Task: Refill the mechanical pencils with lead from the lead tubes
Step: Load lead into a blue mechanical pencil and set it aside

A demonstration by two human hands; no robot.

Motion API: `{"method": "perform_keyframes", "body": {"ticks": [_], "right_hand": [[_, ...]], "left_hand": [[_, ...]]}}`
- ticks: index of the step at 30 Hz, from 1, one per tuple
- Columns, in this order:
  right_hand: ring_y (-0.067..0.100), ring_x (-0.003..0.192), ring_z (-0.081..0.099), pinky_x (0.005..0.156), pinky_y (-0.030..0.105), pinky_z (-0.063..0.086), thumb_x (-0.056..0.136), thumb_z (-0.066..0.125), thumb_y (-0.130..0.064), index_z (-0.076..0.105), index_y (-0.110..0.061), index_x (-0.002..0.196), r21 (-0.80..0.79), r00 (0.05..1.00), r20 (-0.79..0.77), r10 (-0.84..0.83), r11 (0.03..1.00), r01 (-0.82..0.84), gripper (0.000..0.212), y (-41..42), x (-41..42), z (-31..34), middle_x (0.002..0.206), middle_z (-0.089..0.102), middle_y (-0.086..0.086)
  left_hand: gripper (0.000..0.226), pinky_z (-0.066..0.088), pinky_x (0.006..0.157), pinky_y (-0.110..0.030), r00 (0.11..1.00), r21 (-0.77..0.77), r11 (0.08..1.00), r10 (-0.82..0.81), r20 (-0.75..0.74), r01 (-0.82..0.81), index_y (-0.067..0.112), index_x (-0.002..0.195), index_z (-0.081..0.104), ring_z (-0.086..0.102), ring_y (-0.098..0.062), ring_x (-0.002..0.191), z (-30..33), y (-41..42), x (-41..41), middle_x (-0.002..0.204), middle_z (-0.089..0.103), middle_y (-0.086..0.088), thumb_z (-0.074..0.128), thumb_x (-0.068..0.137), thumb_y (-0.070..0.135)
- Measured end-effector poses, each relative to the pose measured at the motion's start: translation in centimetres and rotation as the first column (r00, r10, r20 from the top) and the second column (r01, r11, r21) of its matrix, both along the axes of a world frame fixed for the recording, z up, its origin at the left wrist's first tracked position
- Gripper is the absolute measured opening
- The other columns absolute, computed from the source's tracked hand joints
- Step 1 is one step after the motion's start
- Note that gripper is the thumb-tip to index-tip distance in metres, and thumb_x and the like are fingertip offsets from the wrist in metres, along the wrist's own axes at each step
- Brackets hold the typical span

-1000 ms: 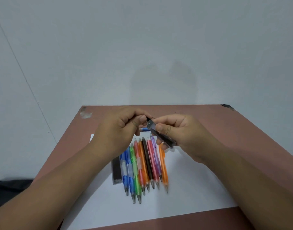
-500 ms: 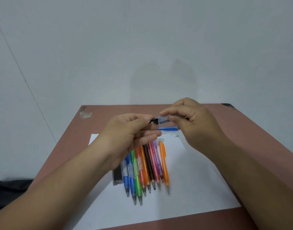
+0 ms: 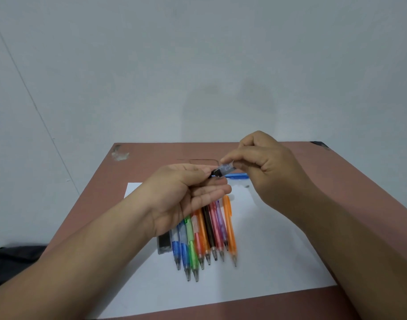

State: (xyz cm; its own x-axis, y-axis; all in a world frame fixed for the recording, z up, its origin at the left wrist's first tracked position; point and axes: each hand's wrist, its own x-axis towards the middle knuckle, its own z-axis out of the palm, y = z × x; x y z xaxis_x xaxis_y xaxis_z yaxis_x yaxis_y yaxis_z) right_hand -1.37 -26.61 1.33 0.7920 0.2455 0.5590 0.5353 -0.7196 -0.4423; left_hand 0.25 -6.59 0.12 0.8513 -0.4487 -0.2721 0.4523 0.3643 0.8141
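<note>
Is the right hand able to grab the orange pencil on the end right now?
Probably not yet: the right hand is busy pinching the lead tube. The orange pencil itself lies uncovered.
</note>
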Motion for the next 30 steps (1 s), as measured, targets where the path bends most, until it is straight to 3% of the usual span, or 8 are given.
{"method": "perform_keyframes", "body": {"ticks": [8,15,21,30], "right_hand": [[0.005,0.092,0.054,0.075,0.009,0.042,0.099,0.060,-0.003,0.078,-0.021,0.104,0.049,0.998,-0.055,-0.003,0.999,0.006,0.025,0.01,0.08,-0.01,0.095,0.055,-0.004],[-0.003,0.087,0.055,0.075,0.007,0.040,0.101,0.060,-0.006,0.074,-0.034,0.099,0.189,0.991,-0.136,-0.008,0.981,0.034,0.031,-0.09,0.59,-0.51,0.091,0.056,-0.013],[-0.007,0.093,0.057,0.076,0.003,0.040,0.102,0.060,-0.012,0.070,-0.043,0.097,0.234,0.986,-0.166,-0.027,0.970,0.066,0.034,0.02,0.61,-0.56,0.097,0.059,-0.018],[-0.006,0.094,0.057,0.075,0.004,0.042,0.103,0.059,-0.013,0.071,-0.041,0.099,0.263,0.979,-0.200,-0.031,0.961,0.084,0.031,0.09,0.57,-0.49,0.101,0.061,-0.015]], "left_hand": [[0.025,0.062,0.066,-0.029,1.000,-0.020,1.000,-0.006,0.005,0.006,-0.007,0.118,0.065,0.075,-0.033,0.097,-0.19,0.08,0.18,0.105,0.073,-0.029,0.048,0.103,0.004],[0.026,0.063,0.071,-0.034,0.999,-0.010,1.000,0.022,0.049,-0.021,-0.005,0.116,0.067,0.074,-0.037,0.098,-0.06,0.54,0.50,0.108,0.072,-0.030,0.047,0.104,0.008],[0.022,0.063,0.070,-0.029,0.984,0.172,0.982,0.040,0.176,-0.071,-0.002,0.114,0.068,0.076,-0.032,0.095,-0.36,0.79,0.85,0.103,0.075,-0.022,0.061,0.097,0.010],[0.014,0.063,0.070,-0.028,0.937,0.352,0.923,0.022,0.350,-0.153,0.007,0.100,0.076,0.077,-0.026,0.087,-0.55,0.62,0.66,0.094,0.078,-0.012,0.074,0.090,0.017]]}}
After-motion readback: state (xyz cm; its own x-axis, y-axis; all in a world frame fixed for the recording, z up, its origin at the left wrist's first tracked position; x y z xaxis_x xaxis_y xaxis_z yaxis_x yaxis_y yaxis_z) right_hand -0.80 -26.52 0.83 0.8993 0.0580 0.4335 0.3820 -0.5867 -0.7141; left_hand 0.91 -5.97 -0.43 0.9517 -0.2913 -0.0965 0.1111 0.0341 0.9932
